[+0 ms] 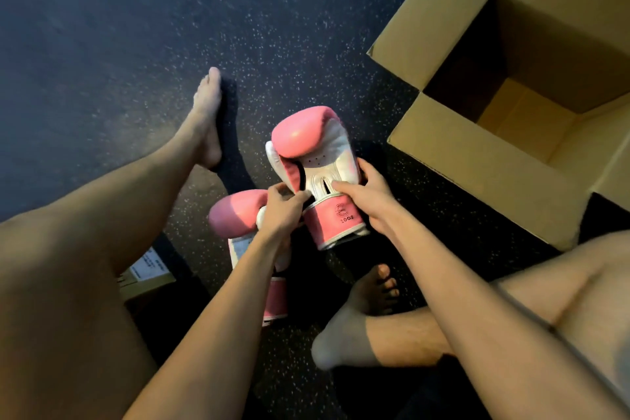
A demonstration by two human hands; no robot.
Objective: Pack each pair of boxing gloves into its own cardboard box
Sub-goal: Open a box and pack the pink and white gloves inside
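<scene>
Unreadable label on small carton (150,278) lower left, second pink glove (231,215) on floor (102,27) mid-frame, left hand (283,211) pinching strap (300,177), right hand (370,203) curled round cuff (337,220) of upright pink glove (313,147) marked "10oz", open cardboard box (460,174) upper right.

There it is, "10oz", dark characters on the pink cuff (341,220) of the upright pink-and-white padded boxing glove (315,147), and it reads clean. Just above the number sits a small round emblem (338,209), but its detail is too fine to make out. Down at lower left, a white paper label (150,262) on a small brown cardboard box (153,286) carries several lines of dark print, blurred and not legible.
</scene>
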